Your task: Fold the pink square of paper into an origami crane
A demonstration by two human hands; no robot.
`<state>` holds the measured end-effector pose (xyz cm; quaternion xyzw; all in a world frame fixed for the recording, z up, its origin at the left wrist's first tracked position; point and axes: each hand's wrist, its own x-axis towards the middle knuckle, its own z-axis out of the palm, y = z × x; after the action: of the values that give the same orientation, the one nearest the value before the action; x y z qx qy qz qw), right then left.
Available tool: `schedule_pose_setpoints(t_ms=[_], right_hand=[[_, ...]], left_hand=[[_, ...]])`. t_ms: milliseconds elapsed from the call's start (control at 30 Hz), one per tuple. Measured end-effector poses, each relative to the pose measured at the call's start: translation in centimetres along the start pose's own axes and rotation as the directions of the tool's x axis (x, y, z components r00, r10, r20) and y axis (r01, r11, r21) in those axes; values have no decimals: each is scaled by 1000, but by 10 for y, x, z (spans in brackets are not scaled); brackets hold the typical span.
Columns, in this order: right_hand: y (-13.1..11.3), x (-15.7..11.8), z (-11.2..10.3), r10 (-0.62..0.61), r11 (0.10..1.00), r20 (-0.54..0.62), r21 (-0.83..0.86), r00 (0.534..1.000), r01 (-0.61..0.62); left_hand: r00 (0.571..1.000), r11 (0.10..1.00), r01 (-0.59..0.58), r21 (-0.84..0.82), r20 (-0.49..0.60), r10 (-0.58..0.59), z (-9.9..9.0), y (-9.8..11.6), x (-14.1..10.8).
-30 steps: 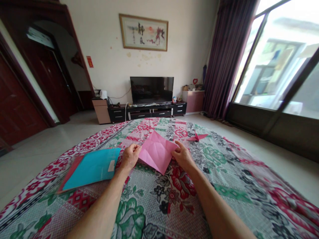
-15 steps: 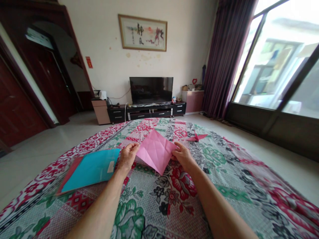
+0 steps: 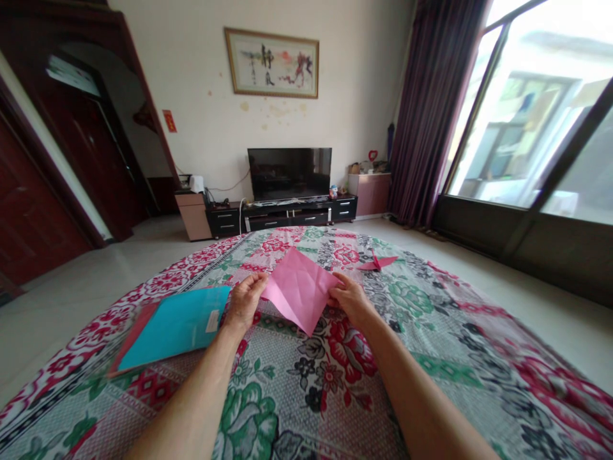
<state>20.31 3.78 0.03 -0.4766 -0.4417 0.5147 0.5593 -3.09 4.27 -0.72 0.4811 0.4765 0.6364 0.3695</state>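
A pink square of paper (image 3: 301,289) with crease lines is turned cornerwise, one corner pointing toward me. My left hand (image 3: 246,300) pinches its left corner between thumb and fingers. The right corner is gripped by my right hand (image 3: 348,295). Beyond my right hand, a folded red-pink paper figure (image 3: 377,262) rests on the patterned tablecloth (image 3: 249,409). Left of my left hand lies a clear packet of coloured paper (image 3: 175,329), blue on top with a white label and a reddish edge showing beneath.
The round table's far edge faces a television (image 3: 290,174) on a low black cabinet (image 3: 230,220). A framed picture (image 3: 272,64) hangs above it. A purple curtain (image 3: 421,115) and large window stand at the right, dark red doors at the left.
The pink paper bends a little more between my hands, its left and right corners slightly raised. Both hands keep their hold and have barely moved.
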Motion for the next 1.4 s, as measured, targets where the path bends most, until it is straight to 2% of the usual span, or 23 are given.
schedule_pose_setpoints(t_ms=[233,433,533,800,967,1267,1400], right_hand=[[-5,-4,1,23,999,-7,34,1000,-22],[-8,-5,1,48,995,-14,93,999,-46],[-9,-5,1,46,995,-12,88,999,-45],[-8,-5,2,46,998,-7,39,999,-46],[-7,-5,2,22,1000,15,20,1000,-22],[-8,-7,2,-24,999,100,-30,995,27],[-9,-8,3,-24,998,103,-55,994,30]], left_hand=[[996,994,65,-92,60,-60,3,6,-4],[995,995,66,-75,86,-60,4,12,-6],[992,995,79,-59,99,-73,4,11,-6],[983,983,114,-142,160,-91,5,10,-7],[976,985,122,-118,194,-98,6,13,-10],[974,993,87,-82,216,-67,3,12,-9],[972,993,82,-89,229,-60,3,12,-9]])
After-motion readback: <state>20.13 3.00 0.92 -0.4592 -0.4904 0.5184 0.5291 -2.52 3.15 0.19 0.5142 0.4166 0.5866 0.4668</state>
